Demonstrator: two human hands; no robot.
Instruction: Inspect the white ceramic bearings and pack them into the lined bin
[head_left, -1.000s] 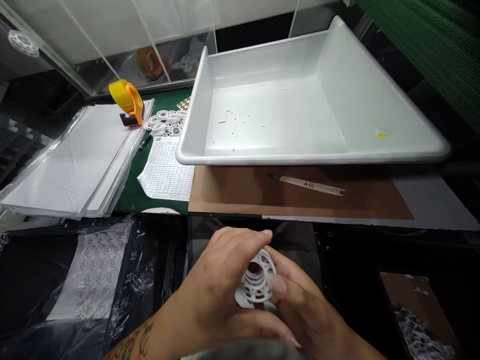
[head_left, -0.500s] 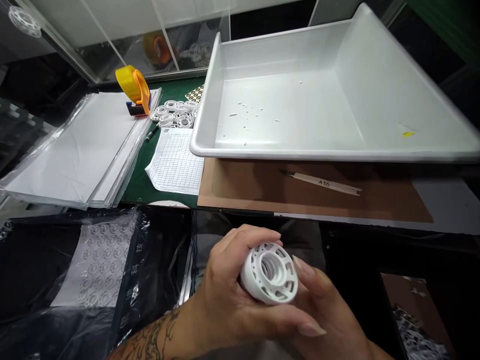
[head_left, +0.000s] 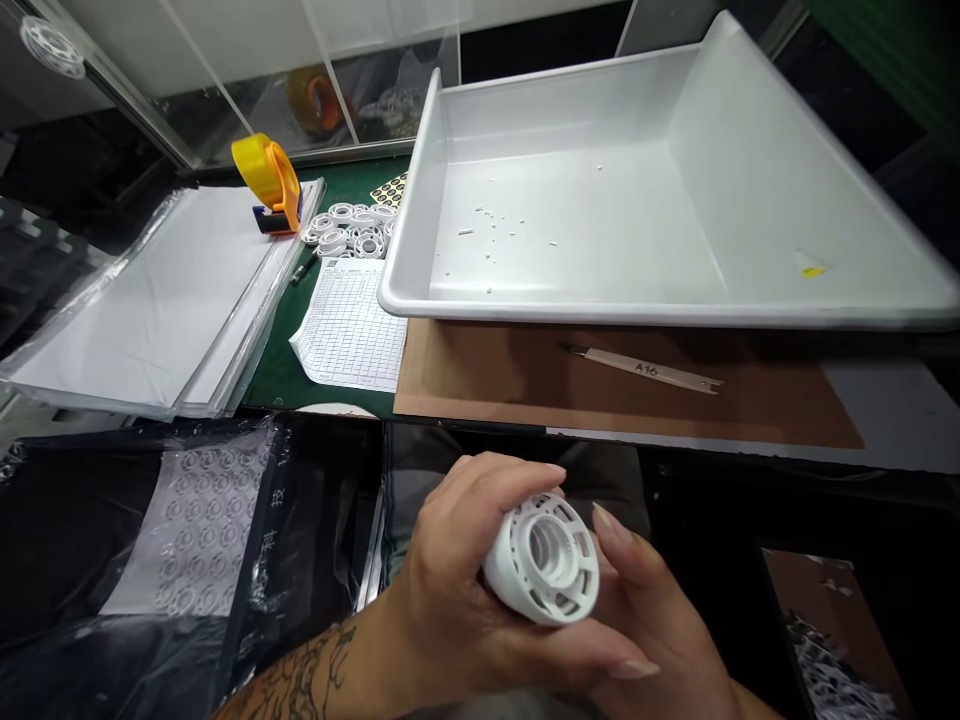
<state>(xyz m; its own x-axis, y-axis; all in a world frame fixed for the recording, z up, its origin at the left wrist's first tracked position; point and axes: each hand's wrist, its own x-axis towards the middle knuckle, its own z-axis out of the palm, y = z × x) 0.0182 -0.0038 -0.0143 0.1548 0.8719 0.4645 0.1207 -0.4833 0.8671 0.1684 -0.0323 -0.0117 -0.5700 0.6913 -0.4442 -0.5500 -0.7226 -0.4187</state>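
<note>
A short stack of white plastic rings with slotted rims (head_left: 576,598) is tilted so that its round end faces up and to the right. My left hand (head_left: 465,570) is wrapped round the stack, with the index finger over its top and the thumb along its lower side. Close on the right is my right hand (head_left: 652,610), its thumb raised just off the rim. The other fingers of that hand are hidden behind my left hand and the stack, so its grip does not show.
A large white tray (head_left: 570,308) with small white scraps stands on the bench. In front lies a knife marked A16 (head_left: 645,370). To the left are loose white rings (head_left: 349,230), a printed form (head_left: 352,330), a tape dispenser (head_left: 281,190) and bagged sheets (head_left: 142,290). Scraps (head_left: 840,660) lie lower right.
The stack has tilted a little and shifted slightly down and right in my left hand. My right thumb has moved slightly away from its rim.
</note>
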